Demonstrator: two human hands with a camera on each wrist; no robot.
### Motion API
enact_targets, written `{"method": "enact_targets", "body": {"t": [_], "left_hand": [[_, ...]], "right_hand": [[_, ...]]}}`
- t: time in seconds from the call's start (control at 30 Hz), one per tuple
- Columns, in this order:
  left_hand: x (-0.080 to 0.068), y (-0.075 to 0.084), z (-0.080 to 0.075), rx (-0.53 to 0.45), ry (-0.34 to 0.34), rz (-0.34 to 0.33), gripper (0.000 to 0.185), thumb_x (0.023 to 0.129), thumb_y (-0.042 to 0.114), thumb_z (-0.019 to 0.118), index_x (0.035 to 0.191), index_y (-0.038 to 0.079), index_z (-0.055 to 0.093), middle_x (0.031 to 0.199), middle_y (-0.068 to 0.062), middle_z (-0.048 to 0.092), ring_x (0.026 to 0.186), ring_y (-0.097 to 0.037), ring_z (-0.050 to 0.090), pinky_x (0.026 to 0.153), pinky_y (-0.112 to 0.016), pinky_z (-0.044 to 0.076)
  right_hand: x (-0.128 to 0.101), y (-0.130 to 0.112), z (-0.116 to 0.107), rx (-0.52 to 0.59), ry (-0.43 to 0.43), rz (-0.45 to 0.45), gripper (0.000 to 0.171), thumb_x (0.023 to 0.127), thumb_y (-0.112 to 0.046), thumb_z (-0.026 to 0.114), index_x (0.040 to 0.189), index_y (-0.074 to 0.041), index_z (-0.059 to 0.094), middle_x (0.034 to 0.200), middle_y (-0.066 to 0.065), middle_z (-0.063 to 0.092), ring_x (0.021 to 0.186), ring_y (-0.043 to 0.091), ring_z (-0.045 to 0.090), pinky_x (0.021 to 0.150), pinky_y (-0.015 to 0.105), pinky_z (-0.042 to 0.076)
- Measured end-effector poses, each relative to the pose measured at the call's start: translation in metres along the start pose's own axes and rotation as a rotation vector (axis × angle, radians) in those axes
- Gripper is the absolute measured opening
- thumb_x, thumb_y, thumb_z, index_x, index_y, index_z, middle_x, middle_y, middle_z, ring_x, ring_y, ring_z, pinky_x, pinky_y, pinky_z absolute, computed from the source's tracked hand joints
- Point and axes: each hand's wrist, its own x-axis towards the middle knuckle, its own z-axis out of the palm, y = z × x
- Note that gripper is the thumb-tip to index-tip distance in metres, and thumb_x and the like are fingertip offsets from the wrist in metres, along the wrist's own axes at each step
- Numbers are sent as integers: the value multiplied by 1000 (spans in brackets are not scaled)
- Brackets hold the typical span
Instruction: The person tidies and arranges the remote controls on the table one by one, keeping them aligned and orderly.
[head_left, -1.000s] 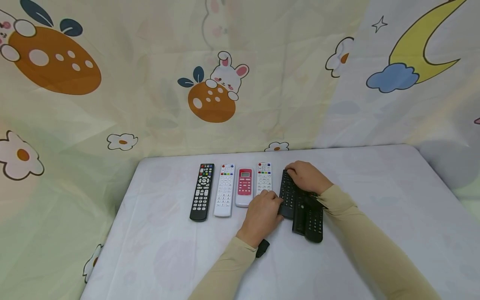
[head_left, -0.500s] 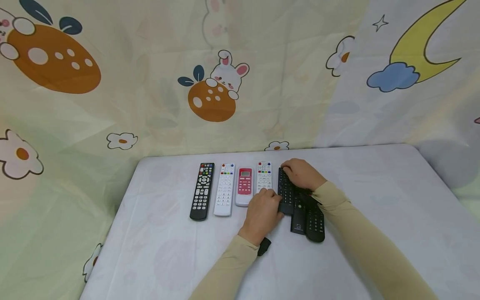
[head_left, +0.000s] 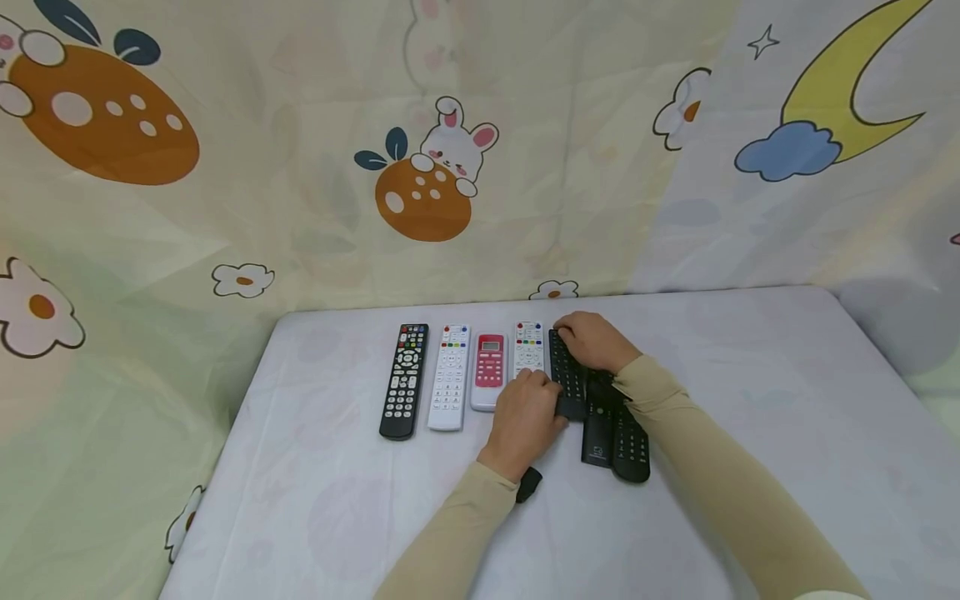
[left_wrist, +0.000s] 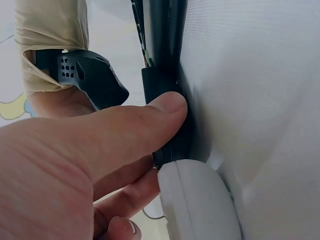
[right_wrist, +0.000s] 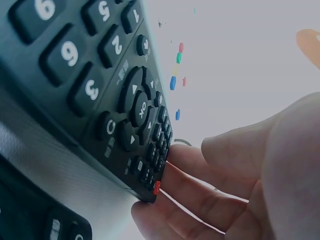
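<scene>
A black remote control lies at the right end of a row of remotes, beside a white remote that is partly covered by my left hand. That hand pinches the black remote's near end, its thumb on the end face in the left wrist view. At the far end, the fingers of my right hand bend against the edge by the red button. The right thumb appears apart from the remote in the right wrist view. Two more black remotes, one and another, lie partly under the right wrist.
Further left in the row are a white remote with a pink face, a white remote and a black remote. All lie on a white-covered table. A printed cloth hangs behind the table's far edge.
The black remote between my hands has slid left and slightly away, up beside the white one. My right hand has moved left with it. The left hand has barely shifted.
</scene>
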Motion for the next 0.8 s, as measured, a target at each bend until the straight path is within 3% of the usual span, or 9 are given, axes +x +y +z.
{"method": "enact_targets", "body": {"t": [0.47, 0.8], "left_hand": [[1, 1, 3, -6, -17, -43, 45, 74, 31, 91, 111, 10, 77, 99, -3, 69, 96, -18, 60, 80, -29, 51], [-4, 3, 0, -55, 19, -46, 45, 76, 29, 90, 115, 10, 76, 101, -2, 68, 94, -16, 58, 82, -27, 51]], "right_hand": [[-2, 7, -4, 50, 17, 21, 38, 106, -9, 43, 136, 8, 55, 134, 26, 59, 126, 40, 54, 107, 53, 41], [-18, 10, -18, 56, 27, 48, 37, 105, -10, 43, 133, 9, 57, 131, 27, 60, 118, 39, 58, 101, 53, 45]]}}
